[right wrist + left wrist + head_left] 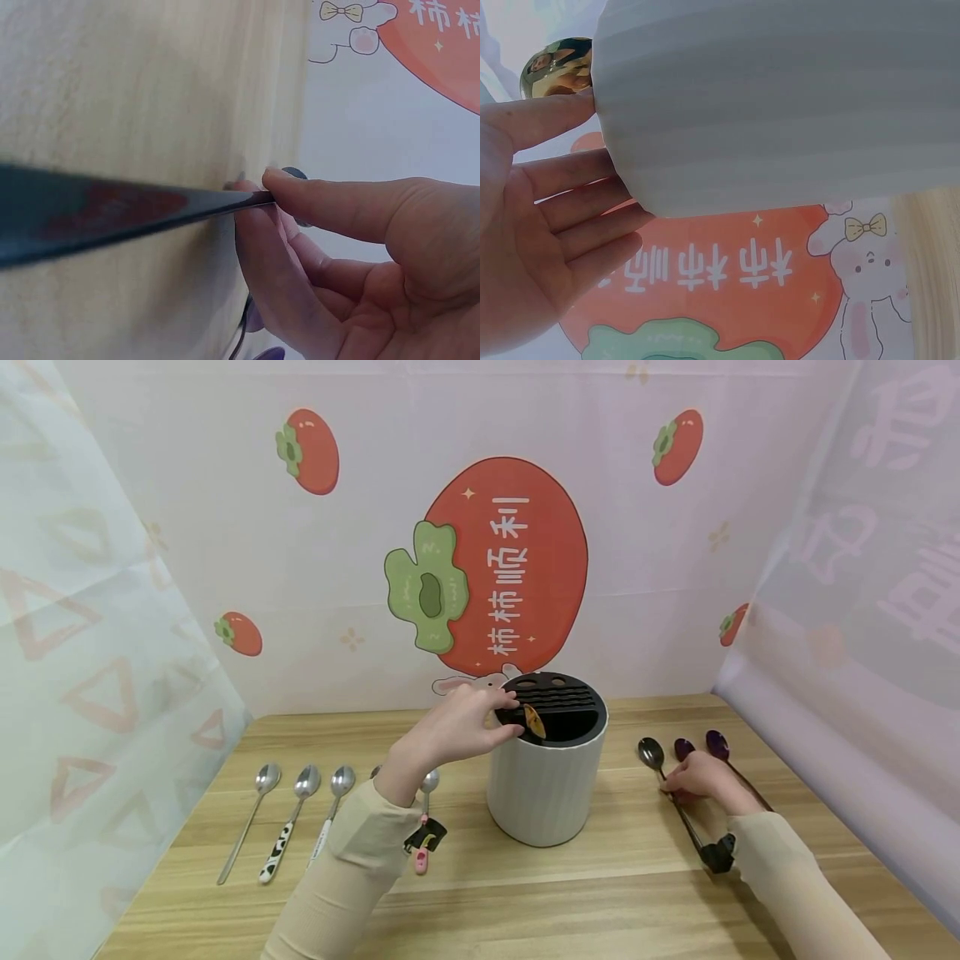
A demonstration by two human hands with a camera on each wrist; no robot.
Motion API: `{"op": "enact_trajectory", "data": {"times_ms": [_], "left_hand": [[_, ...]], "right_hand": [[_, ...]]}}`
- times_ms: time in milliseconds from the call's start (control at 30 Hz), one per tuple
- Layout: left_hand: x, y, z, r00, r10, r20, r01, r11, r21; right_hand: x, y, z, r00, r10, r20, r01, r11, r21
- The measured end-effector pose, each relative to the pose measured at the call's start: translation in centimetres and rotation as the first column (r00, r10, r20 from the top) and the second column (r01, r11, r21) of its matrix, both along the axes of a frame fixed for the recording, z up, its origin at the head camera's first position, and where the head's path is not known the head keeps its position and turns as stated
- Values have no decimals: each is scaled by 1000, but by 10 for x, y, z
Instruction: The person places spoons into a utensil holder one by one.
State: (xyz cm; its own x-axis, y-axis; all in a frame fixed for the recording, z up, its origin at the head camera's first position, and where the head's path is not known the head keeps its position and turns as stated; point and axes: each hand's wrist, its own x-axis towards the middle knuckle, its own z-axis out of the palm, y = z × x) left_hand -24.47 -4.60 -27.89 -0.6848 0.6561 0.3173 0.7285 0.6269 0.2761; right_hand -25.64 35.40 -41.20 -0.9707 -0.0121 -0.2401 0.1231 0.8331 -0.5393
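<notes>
My left hand is at the left rim of a white ribbed utensil holder with a black slotted top. A gold spoon stands in its opening, bowl up. Thumb and fingers are spread apart beside this bowl, the fingertips partly hidden behind the rim in the left wrist view. On the right, my right hand pinches the handle of a black spoon between thumb and forefinger. In the right wrist view the handle extends toward the camera, widening at its end.
Two purple spoons lie beyond my right hand. Several silver spoons lie in a row on the left, one with a cow-print handle, one with a pink handle; my left forearm covers part of the row. A printed cloth backs the wooden table.
</notes>
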Motion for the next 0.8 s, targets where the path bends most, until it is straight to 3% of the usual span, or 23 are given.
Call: {"op": "enact_trajectory", "data": {"times_ms": [167, 367, 500, 800], "left_hand": [[0, 0, 0, 1000, -3, 0, 3, 1000, 6], [-1, 0, -1, 1000, -7, -11, 7, 1000, 6], [-1, 0, -1, 1000, -9, -5, 9, 1000, 10], [-2, 0, -2, 1000, -10, -1, 10, 1000, 13]], "right_hand": [[1, -2, 3, 1000, -26, 10, 27, 998, -58], [2, -4, 6, 998, -49, -41, 47, 998, -46], [3, -7, 7, 997, -61, -53, 56, 994, -92], [6, -7, 16, 992, -21, -125, 13, 998, -60]]}}
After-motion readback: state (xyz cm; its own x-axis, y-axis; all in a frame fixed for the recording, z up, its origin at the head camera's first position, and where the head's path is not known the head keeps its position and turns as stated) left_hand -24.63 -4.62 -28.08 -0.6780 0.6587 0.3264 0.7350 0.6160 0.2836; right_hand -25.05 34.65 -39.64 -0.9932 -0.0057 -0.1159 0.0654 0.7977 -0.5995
